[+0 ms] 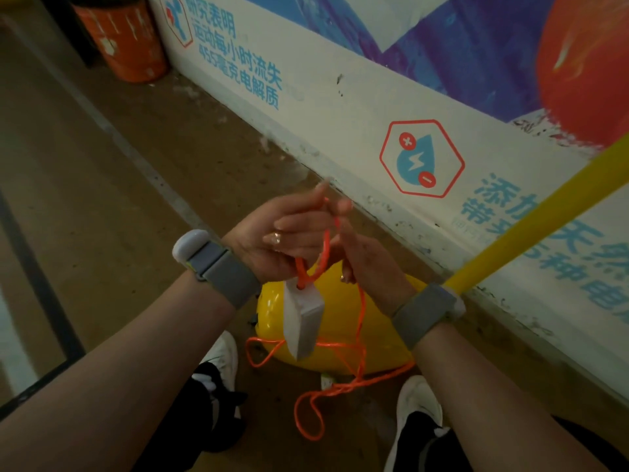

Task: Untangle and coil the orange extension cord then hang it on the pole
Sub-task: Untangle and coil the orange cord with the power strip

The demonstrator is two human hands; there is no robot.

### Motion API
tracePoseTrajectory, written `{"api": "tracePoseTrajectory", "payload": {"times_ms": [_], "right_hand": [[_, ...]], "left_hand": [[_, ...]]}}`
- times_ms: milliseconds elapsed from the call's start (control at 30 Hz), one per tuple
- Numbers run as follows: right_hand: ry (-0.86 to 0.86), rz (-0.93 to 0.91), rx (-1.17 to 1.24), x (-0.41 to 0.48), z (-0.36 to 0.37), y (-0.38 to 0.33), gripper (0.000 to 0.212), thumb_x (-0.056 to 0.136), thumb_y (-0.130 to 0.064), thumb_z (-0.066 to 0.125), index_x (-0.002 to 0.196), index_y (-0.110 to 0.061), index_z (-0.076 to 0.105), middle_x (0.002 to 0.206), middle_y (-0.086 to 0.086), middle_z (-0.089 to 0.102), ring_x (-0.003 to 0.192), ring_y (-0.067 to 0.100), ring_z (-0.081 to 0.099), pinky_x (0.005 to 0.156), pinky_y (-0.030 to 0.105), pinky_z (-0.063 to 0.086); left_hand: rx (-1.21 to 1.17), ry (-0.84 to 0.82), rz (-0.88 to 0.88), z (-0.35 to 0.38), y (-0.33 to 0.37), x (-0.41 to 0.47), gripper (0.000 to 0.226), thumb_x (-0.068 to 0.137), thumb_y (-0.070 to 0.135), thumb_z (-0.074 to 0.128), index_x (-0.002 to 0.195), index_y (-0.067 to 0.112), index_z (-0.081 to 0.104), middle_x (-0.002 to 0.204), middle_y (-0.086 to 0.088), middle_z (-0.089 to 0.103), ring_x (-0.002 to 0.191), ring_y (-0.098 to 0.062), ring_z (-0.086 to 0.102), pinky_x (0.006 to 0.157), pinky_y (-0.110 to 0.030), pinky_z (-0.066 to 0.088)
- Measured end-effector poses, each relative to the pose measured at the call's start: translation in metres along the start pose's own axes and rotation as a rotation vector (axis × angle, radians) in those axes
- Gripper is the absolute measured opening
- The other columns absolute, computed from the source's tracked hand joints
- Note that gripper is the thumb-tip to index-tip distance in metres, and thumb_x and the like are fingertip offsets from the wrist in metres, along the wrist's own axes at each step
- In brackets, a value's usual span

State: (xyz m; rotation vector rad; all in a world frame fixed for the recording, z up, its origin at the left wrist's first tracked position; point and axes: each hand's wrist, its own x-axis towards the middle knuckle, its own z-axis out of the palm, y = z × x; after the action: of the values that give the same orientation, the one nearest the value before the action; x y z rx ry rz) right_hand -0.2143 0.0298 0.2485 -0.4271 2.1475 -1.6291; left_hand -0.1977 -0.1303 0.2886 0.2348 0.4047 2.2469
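Note:
The orange extension cord [360, 338] hangs from both hands in loose, crossing loops that reach the floor between my feet. Its white socket block [303, 318] dangles below my left hand. My left hand [282, 233] pinches a small loop of the cord near the block. My right hand [367, 257] grips the same loop from the right, fingers curled round it. The yellow pole [544, 212] slants up to the right from its rounded yellow base [340, 335], just right of my right wrist.
A white wall [357, 107] with blue lettering and a printed banner runs diagonally behind the hands. An orange barrel [126, 39] stands at the far upper left. The brown floor [102, 199] stretches to the left. My white shoes [415, 410] stand beside the cord on the floor.

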Motion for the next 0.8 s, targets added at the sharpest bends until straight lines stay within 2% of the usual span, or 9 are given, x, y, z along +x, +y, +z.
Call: {"api": "tracePoseTrajectory", "payload": {"times_ms": [100,200,300,400,467,533,600,700,800], "right_hand": [[-0.003,0.065,-0.055,0.000,0.005,0.021,0.062,0.099,-0.046,0.029,0.062,-0.006,0.059,0.059,0.011,0.062,0.046,0.008,0.053,0.051,0.019,0.043],[-0.073,0.117,-0.217,-0.006,0.017,0.038,0.058,0.099,-0.046,0.029,0.062,-0.007,0.051,0.063,0.013,0.061,0.058,0.015,0.058,0.062,0.026,0.047],[-0.211,0.180,-0.258,-0.010,0.026,0.038,0.047,0.102,-0.040,0.031,0.071,-0.011,0.051,0.072,0.012,0.064,0.059,0.012,0.058,0.066,0.028,0.049],[-0.316,0.163,-0.389,-0.011,0.036,0.029,0.037,0.102,-0.035,0.032,0.084,-0.010,0.052,0.071,0.011,0.064,0.060,0.016,0.057,0.070,0.036,0.048],[-0.299,0.080,-0.492,-0.017,0.043,0.022,0.033,0.102,-0.034,0.032,0.088,-0.012,0.053,0.063,0.004,0.058,0.058,0.017,0.055,0.068,0.038,0.048],[-0.239,-0.029,-0.538,-0.024,0.045,0.010,0.032,0.102,-0.033,0.034,0.092,-0.013,0.056,0.059,-0.006,0.048,0.055,0.010,0.047,0.060,0.031,0.042],[-0.197,-0.111,-0.480,-0.027,0.040,-0.004,0.026,0.101,-0.028,0.040,0.090,-0.014,0.059,0.057,-0.011,0.041,0.052,0.001,0.040,0.053,0.022,0.033],[-0.210,-0.134,-0.388,-0.025,0.023,-0.021,0.021,0.095,-0.023,0.053,0.081,-0.011,0.062,0.054,-0.011,0.046,0.048,-0.004,0.045,0.051,0.018,0.031],[-0.214,-0.142,-0.401,-0.025,0.009,-0.026,0.019,0.092,-0.022,0.058,0.079,-0.009,0.065,0.055,-0.005,0.055,0.047,0.002,0.050,0.052,0.022,0.037]], "left_hand": [[-0.047,0.016,0.186,0.000,0.016,-0.008,0.044,0.102,0.034,0.024,0.115,0.000,0.050,0.044,0.003,0.038,0.033,-0.004,0.027,0.039,-0.018,0.019],[-0.161,0.120,0.506,-0.003,0.035,-0.020,0.038,0.101,0.027,0.034,0.123,-0.002,0.046,0.053,0.003,0.044,0.043,-0.005,0.031,0.048,-0.017,0.024],[-0.129,0.403,0.811,-0.010,0.041,-0.020,0.031,0.102,0.017,0.033,0.120,-0.005,0.043,0.056,0.005,0.042,0.044,-0.005,0.038,0.047,-0.015,0.030],[0.173,0.716,0.945,-0.013,0.028,-0.008,0.023,0.101,0.013,0.035,0.113,0.000,0.050,0.057,0.004,0.049,0.046,-0.005,0.042,0.047,-0.014,0.036],[0.543,0.892,0.869,-0.017,0.018,-0.001,0.021,0.101,0.013,0.039,0.108,0.005,0.057,0.063,0.003,0.060,0.049,-0.005,0.049,0.050,-0.014,0.042],[1.014,0.995,0.655,-0.020,0.008,0.004,0.023,0.102,0.015,0.037,0.111,0.007,0.056,0.073,0.000,0.067,0.053,-0.008,0.056,0.054,-0.017,0.047],[1.325,1.002,0.387,-0.028,0.001,0.006,0.024,0.103,0.015,0.036,0.109,0.003,0.056,0.079,-0.008,0.070,0.059,-0.012,0.064,0.061,-0.023,0.052],[1.510,0.911,0.093,-0.033,-0.011,0.005,0.027,0.100,0.020,0.044,0.101,0.005,0.066,0.092,-0.017,0.069,0.085,-0.025,0.067,0.085,-0.040,0.052],[1.403,0.844,0.148,-0.024,-0.021,0.011,0.027,0.098,0.019,0.048,0.082,0.012,0.069,0.080,-0.012,0.066,0.075,-0.024,0.060,0.078,-0.035,0.048]]}}
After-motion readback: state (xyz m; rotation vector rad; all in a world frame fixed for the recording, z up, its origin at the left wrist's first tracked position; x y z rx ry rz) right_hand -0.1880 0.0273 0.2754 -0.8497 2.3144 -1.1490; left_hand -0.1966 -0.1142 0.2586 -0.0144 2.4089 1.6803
